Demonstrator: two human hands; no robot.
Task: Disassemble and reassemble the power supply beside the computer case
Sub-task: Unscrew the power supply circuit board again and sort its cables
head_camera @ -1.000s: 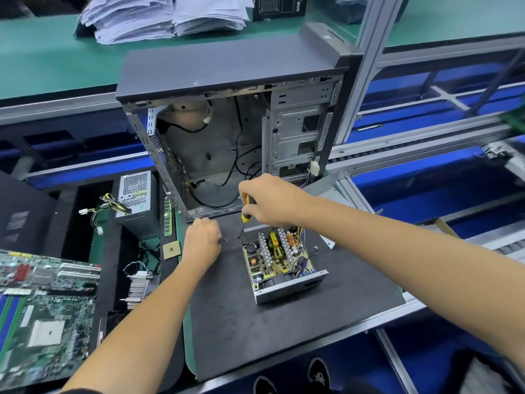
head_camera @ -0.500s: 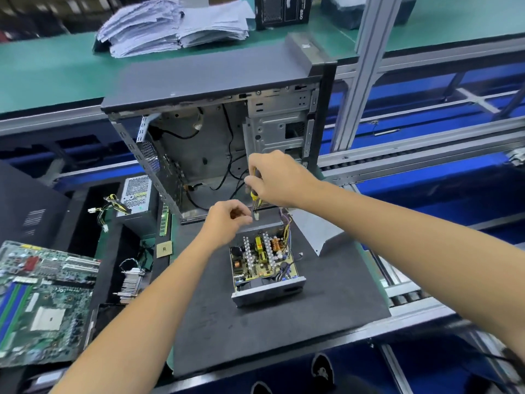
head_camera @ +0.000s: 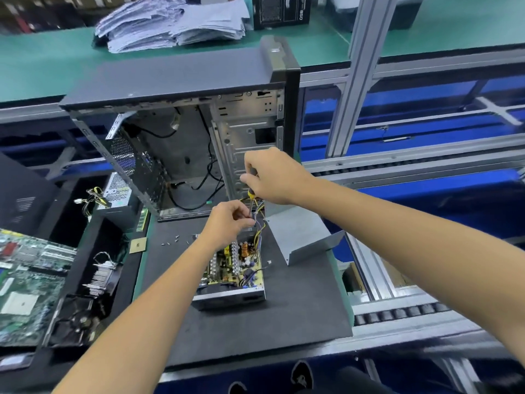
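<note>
The opened power supply (head_camera: 231,273) lies on a black mat (head_camera: 298,314) in front of the empty computer case (head_camera: 181,129), its circuit board and coloured wires bare. Its grey metal cover (head_camera: 301,237) lies to the right. My right hand (head_camera: 272,176) grips a screwdriver (head_camera: 251,194) with a yellow and black handle, held upright above the supply's far end. My left hand (head_camera: 228,221) pinches at the screwdriver's shaft near the tip, just over the wires; what it holds is too small to tell.
Several loose screws (head_camera: 173,240) lie on the mat to the left. A second power supply (head_camera: 116,191), a heatsink (head_camera: 103,273), a motherboard (head_camera: 25,285) and a CPU chip (head_camera: 138,245) sit at the left. A conveyor (head_camera: 397,311) runs along the right.
My right hand has lifted the screwdriver up off the supply. My left hand has come from the mat to the screwdriver's tip. The view has shifted, so the supply sits lower in the frame.
</note>
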